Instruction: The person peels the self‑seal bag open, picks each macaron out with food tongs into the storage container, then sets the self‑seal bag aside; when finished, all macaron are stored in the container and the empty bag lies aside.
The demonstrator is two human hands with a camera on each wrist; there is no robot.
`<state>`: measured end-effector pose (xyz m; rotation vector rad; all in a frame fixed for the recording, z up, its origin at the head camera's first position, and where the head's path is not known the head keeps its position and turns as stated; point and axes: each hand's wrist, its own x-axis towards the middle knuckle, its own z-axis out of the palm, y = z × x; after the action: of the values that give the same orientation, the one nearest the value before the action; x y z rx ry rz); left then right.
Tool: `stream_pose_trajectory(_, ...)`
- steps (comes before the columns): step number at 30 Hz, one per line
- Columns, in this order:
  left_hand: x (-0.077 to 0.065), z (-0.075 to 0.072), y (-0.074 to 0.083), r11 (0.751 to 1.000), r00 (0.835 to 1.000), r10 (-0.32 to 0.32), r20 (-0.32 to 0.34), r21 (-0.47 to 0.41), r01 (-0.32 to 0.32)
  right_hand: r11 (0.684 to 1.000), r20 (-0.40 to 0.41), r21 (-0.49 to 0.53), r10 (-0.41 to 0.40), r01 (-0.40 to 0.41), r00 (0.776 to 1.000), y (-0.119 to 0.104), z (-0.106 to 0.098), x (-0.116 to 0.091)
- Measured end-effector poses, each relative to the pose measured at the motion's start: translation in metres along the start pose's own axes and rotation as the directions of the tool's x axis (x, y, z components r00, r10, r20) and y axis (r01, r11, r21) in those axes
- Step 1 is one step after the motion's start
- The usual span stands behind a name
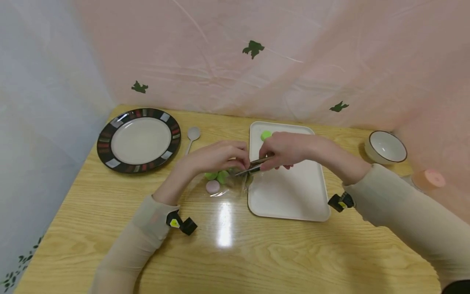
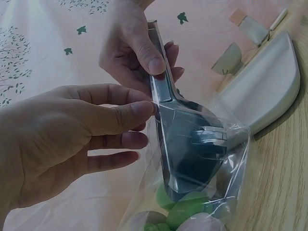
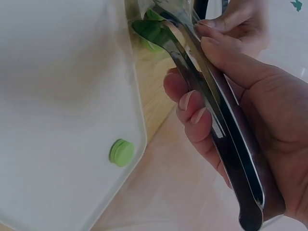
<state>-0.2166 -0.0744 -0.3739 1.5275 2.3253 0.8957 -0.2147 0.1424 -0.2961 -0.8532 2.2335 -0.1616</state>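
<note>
A black-rimmed white plate [image 1: 141,141] and grey spoon [image 1: 193,133] lie left of the clear plastic bag [image 1: 232,188] of green and pinkish discs [image 1: 213,187]; a white rectangular tray [image 1: 293,200], right. The left hand [image 1: 216,157] pinches the bag's mouth; the right hand [image 1: 285,149], gripping silver metal tongs [image 2: 166,91], blocks part of the tray. Only the right wrist view shows its lone green disc's [image 3: 122,153] layers.

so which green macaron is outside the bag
The green macaron on the white tray, by its far left corner; the other green ones sit inside the clear bag.
</note>
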Motion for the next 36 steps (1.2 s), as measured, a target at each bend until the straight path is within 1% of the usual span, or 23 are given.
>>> stream_pose_trajectory(5,-0.001,0.0,0.0,1.0,1.0,-0.001,0.008,-0.003,0.001,1.0,-0.02,-0.027,-0.016,0.015,1.0,-0.005,0.0,0.001)
stream_pose_trajectory(13,0.0,-0.002,0.002,1.0,0.999,-0.01,0.03,-0.014,0.011,0.998,-0.058,-0.061,-0.001,-0.002,0.998,-0.01,0.002,-0.001)
stream_pose_trajectory(15,0.0,-0.002,0.002,1.0,0.999,-0.016,0.034,-0.019,0.017,0.996,-0.076,-0.089,-0.015,0.008,0.997,-0.011,0.002,0.0)
stream_pose_trajectory(19,-0.001,-0.003,0.002,1.0,0.999,-0.022,0.032,-0.017,0.023,0.982,-0.121,-0.183,-0.068,0.045,0.99,-0.015,0.002,0.001)
stream_pose_trajectory(22,-0.002,-0.004,0.001,1.0,0.999,-0.02,0.03,-0.021,0.02,0.971,-0.143,-0.236,-0.082,0.047,0.986,-0.018,0.003,0.002)
stream_pose_trajectory(28,-0.004,-0.004,0.0,1.0,1.0,-0.014,0.027,-0.026,0.014,0.964,-0.169,-0.264,-0.069,0.023,0.983,-0.025,0.004,0.002)
stream_pose_trajectory(32,-0.005,-0.003,-0.002,1.0,1.0,-0.009,0.022,-0.007,0.009,0.96,-0.181,-0.28,-0.054,0.001,0.982,-0.029,0.005,0.001)
stream_pose_trajectory(36,-0.004,-0.003,-0.003,1.0,1.0,-0.003,0.024,0.001,0.003,0.956,-0.181,-0.292,-0.05,-0.005,0.982,-0.029,0.006,-0.001)
